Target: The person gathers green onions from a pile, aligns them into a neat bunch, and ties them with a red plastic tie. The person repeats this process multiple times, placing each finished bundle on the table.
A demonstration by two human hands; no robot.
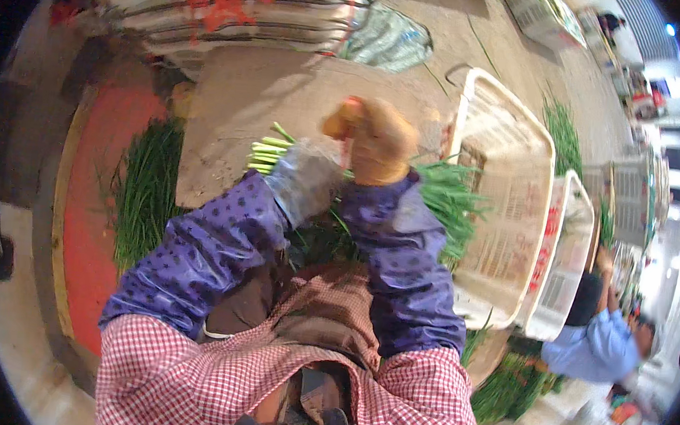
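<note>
My left hand (308, 177), in a pale dirty glove, is closed around a bunch of green stalks (265, 156). The pale cut ends point left and the long leaves (449, 200) spread out to the right, behind my right forearm. Just above the bunch is my right hand (382, 138) in a yellow-orange glove, with its fingers bent. Something red, perhaps a tie or band (353, 101), shows at those fingers, but blur hides how it is held. More green leaves lie on my lap between my forearms.
A pile of long green leaves (147, 191) lies on a red board (99, 193) at left. White plastic crates (509, 226) stand at right, with another person (593, 346) beyond. Stacked white bundles (236, 6) and a pale green woven sack (392, 40) are ahead.
</note>
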